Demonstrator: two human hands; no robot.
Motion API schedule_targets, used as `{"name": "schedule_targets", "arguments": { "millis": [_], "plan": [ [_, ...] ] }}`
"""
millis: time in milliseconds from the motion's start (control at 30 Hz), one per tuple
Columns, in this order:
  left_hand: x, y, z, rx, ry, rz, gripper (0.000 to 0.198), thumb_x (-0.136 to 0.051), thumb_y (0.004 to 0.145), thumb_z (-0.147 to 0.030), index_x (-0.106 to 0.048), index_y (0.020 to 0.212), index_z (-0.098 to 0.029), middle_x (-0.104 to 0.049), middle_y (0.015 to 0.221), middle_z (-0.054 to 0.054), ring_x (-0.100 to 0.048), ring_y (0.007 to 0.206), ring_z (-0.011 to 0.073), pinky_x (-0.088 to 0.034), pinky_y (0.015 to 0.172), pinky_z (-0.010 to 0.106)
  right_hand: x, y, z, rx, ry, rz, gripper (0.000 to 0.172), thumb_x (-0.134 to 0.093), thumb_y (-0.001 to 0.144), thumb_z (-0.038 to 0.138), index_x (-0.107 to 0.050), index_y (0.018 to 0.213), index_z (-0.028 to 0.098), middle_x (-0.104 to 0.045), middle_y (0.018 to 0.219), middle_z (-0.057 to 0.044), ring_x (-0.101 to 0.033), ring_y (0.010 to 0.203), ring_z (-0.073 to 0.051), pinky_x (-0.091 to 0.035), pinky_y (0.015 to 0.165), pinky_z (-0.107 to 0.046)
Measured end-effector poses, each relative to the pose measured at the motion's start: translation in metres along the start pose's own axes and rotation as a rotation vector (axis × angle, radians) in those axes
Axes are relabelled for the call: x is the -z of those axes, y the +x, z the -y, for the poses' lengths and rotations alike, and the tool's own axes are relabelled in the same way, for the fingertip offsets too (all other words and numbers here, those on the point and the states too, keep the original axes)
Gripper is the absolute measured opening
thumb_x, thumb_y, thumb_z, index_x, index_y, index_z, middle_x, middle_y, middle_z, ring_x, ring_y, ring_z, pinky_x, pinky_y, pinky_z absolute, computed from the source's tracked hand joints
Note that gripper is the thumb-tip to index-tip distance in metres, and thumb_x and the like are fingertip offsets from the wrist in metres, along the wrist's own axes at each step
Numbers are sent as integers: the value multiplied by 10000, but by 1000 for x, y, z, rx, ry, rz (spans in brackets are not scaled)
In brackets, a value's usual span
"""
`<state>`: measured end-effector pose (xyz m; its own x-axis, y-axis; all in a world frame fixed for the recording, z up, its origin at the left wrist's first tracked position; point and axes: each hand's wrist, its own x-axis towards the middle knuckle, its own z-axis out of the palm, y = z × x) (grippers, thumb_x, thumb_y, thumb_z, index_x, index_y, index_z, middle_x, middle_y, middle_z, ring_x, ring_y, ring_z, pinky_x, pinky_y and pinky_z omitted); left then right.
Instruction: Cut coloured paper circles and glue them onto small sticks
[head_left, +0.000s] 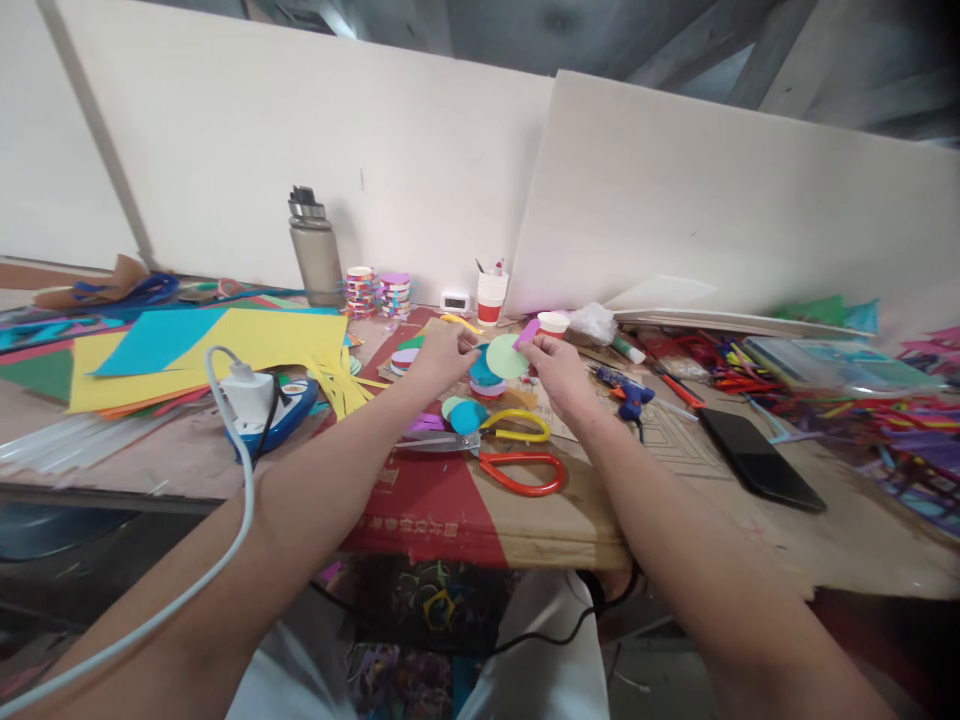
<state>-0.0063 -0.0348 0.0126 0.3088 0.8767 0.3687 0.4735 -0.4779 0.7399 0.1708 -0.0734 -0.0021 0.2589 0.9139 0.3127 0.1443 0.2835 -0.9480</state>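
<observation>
My right hand (559, 368) pinches a light green paper circle (507, 356) at its right edge, and a purple paper piece (528, 333) shows by the same fingertips. My left hand (444, 352) is closed in a pinch beside the circle; what lies between its fingertips is too small to make out. Below the green circle sits a teal disc (486, 372) on a small stack with a purple lower edge. Nearer me, a blue paper circle (469, 417) lies by scissors with yellow and red handles (523, 474). Purple strips (426, 424) lie under my left wrist.
A blue power strip (301, 400) with a white cable stands left, near yellow sheets (277, 340). Behind are a bottle (313, 250), decorated cups (361, 292) and paper cups (492, 298). To the right lie a blue glue gun (634, 396) and a phone (757, 455).
</observation>
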Motion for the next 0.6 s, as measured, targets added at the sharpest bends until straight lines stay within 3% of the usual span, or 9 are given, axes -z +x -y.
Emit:
{"name": "schedule_targets", "arguments": {
  "millis": [133, 267, 433, 600],
  "plan": [
    [-2, 4, 2, 59, -183, 141, 250, -617, 821, -205, -698, 1043, -126, -741, 921, 66, -690, 699, 145, -557, 550, 219, 0, -1, 4, -1, 0, 1, 327, -721, 619, 461, -519, 612, 203, -466, 569, 52, -373, 551, -90, -311, 523, -250],
    [-1, 6, 5, 53, -349, 251, 244, -639, 819, -251, -731, 1013, -134, -754, 958, 53, -705, 803, 167, -597, 641, 254, 1, -1, 4, -7, -24, 0, 311, -708, 632, 456, -526, 621, 203, -469, 561, 50, -363, 539, -91, -290, 506, -250],
    [0, 3, 2, 123, -398, 204, 169, -666, 813, -260, -736, 885, -125, -744, 847, 41, -692, 781, 160, -597, 690, 272, 3, 0, 3, 12, -45, -2, 298, -694, 662, 436, -510, 609, 208, -465, 556, 52, -370, 541, -94, -298, 514, -253],
    [1, -1, -5, 163, -426, 193, 118, -626, 849, -190, -724, 879, -132, -738, 836, 31, -680, 740, 126, -582, 696, 248, 5, 1, 3, 24, -79, 15, 258, -662, 690, 405, -519, 611, 205, -471, 557, 52, -375, 546, -96, -304, 525, -252]
  ]
}}
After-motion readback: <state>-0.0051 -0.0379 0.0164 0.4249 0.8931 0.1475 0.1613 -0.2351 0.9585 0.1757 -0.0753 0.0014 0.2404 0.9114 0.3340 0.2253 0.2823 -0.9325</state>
